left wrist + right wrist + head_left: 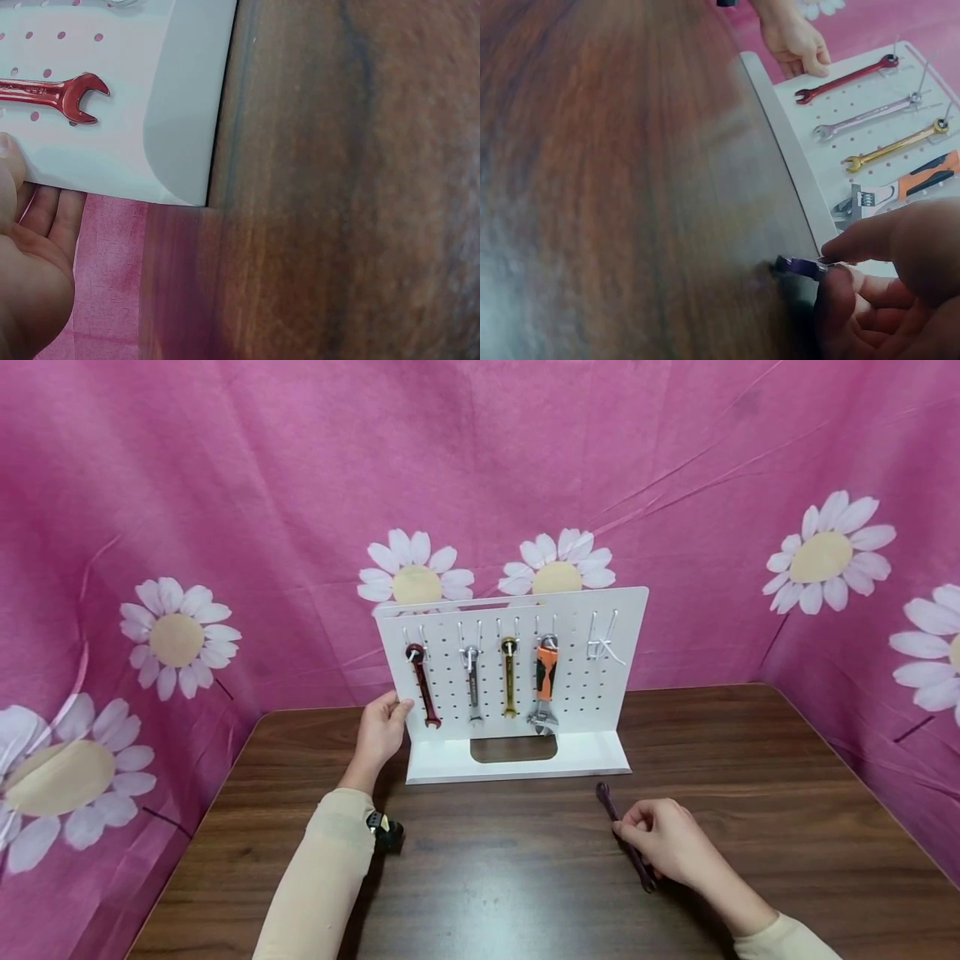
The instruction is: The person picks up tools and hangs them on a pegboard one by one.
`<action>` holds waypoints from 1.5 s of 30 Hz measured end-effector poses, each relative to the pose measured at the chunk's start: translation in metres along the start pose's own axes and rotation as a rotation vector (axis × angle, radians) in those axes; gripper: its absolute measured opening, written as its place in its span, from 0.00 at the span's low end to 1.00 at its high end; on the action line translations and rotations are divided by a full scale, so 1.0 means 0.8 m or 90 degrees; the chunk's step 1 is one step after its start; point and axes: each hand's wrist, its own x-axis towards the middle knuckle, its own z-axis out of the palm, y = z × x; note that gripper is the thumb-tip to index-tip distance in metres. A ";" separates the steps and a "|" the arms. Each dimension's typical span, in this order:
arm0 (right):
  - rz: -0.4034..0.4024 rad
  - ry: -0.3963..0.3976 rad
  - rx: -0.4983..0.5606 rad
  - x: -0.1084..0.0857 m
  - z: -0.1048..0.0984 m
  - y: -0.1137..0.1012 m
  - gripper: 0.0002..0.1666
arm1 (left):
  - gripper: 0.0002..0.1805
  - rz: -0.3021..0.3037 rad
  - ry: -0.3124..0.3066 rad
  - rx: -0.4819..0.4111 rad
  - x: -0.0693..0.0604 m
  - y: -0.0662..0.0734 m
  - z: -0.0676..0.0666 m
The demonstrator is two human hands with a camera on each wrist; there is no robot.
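Note:
A white pegboard stand (480, 758) stands on the table. My left hand (381, 727) holds its left edge, with the thumb on the front and the fingers (67, 217) behind it. Just in front of the board's right side, my right hand (667, 837) pinches a dark purple wrench (604, 795) between thumb and fingers; part of it is hidden by the hand. From the board's hooks hang a red wrench (425, 689), a silver wrench (473, 685), a gold wrench (509, 681) and an adjustable wrench (547, 672) with an orange and black handle.
The rightmost hook (600, 646) on the board carries no tool. Brown wood-grain tabletop (487, 860) spreads in front of the stand. A pink cloth (300, 527) with large white daisies hangs behind and at both sides.

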 end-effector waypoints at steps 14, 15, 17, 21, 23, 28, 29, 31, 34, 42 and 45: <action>-0.068 0.086 0.021 0.004 -0.009 -0.006 0.05 | 0.11 0.015 0.005 -0.013 0.000 -0.002 0.002; -0.073 0.093 0.025 0.004 -0.010 -0.007 0.04 | 0.11 0.016 0.005 -0.015 0.001 -0.002 0.002; -0.079 0.102 0.033 0.004 -0.010 -0.007 0.03 | 0.11 0.016 0.006 -0.015 0.001 -0.003 0.002; -0.065 0.110 0.064 0.005 -0.013 -0.008 0.04 | 0.11 0.011 0.006 -0.010 0.001 -0.003 0.002; -0.053 0.114 0.088 0.006 -0.015 -0.010 0.06 | 0.11 0.008 0.005 -0.006 0.001 -0.003 0.002; -0.037 0.136 0.135 0.009 -0.019 -0.016 0.09 | 0.13 0.008 0.003 -0.006 0.000 -0.002 0.001; -0.037 0.141 0.147 0.010 -0.020 -0.017 0.10 | 0.13 0.008 0.002 -0.006 -0.001 -0.001 0.001; -0.041 0.150 0.170 0.011 -0.021 -0.019 0.10 | 0.13 0.007 0.001 -0.006 -0.001 -0.001 0.000; -0.050 0.157 0.210 0.013 -0.023 -0.023 0.11 | 0.13 0.006 0.001 -0.006 -0.001 -0.001 0.000; -0.086 0.191 0.221 0.018 -0.030 -0.040 0.10 | 0.12 0.002 -0.002 -0.010 0.000 0.000 0.000; -0.100 0.202 0.229 0.019 -0.033 -0.046 0.09 | 0.12 0.002 -0.001 -0.009 0.000 0.000 0.000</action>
